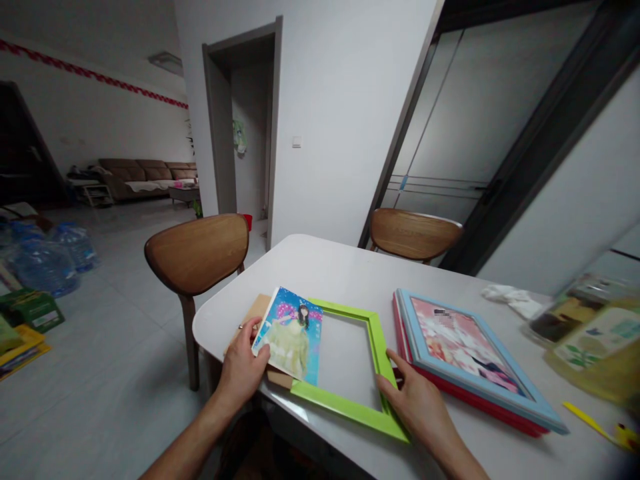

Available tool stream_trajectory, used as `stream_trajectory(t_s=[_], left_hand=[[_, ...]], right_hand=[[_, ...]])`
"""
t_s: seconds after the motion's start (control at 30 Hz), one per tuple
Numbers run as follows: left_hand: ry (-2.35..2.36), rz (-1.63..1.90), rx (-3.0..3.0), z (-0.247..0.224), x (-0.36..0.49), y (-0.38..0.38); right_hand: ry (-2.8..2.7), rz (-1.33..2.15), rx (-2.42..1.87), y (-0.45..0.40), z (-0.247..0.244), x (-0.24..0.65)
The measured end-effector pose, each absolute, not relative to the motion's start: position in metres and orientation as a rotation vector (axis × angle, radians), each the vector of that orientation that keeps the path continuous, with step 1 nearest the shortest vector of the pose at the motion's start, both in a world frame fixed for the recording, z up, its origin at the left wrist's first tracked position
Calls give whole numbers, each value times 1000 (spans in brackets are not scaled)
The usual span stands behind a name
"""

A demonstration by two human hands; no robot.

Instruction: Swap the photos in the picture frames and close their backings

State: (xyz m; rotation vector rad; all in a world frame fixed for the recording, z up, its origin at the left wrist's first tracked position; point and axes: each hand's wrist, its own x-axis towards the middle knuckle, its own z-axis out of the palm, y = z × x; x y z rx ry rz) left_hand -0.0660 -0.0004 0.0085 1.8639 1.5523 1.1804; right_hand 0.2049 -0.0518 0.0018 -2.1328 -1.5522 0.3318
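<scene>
My left hand [245, 360] pinches the left edge of a printed photo [295, 333] that shows a figure in a pale dress on a blue background. Under the photo lies a brown backing board [257, 310], partly covered. The photo also overlaps the left side of a bright green picture frame [350, 407], whose opening shows the white tabletop. My right hand [413, 393] grips the frame's right side, thumb on top and fingers at the outer edge. Just right of that hand sits a light blue picture frame [480, 353] with a picture in it, stacked on red frames [450, 393].
The white table [345, 263] has rounded corners. Wooden chairs stand at its left [200, 253] and far side [415, 233]. A crumpled tissue [513, 300], a large container of yellow liquid [595, 347] and a yellow utility knife [590, 420] lie to the right. Water bottles [45, 260] stand on the floor.
</scene>
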Motion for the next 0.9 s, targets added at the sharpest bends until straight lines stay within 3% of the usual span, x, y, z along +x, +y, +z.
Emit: stream_trajectory(t_s=[0.2, 0.37, 0.47, 0.7, 0.9], left_hand=[[1651, 971, 2247, 4, -72, -3], [1654, 926, 2312, 1, -76, -2], [1566, 976, 2367, 1, -71, -4], [1221, 745, 2481, 11, -45, -21], [1177, 820, 2496, 8, -29, -15]], right_hand=[[-1733, 130, -2132, -53, -4, 205], [-1750, -36, -1877, -51, -4, 198], [-1659, 181, -1777, -42, 2, 179], [-1189, 1113, -1435, -3, 1, 129], [-960, 1150, -1189, -2, 26, 105]])
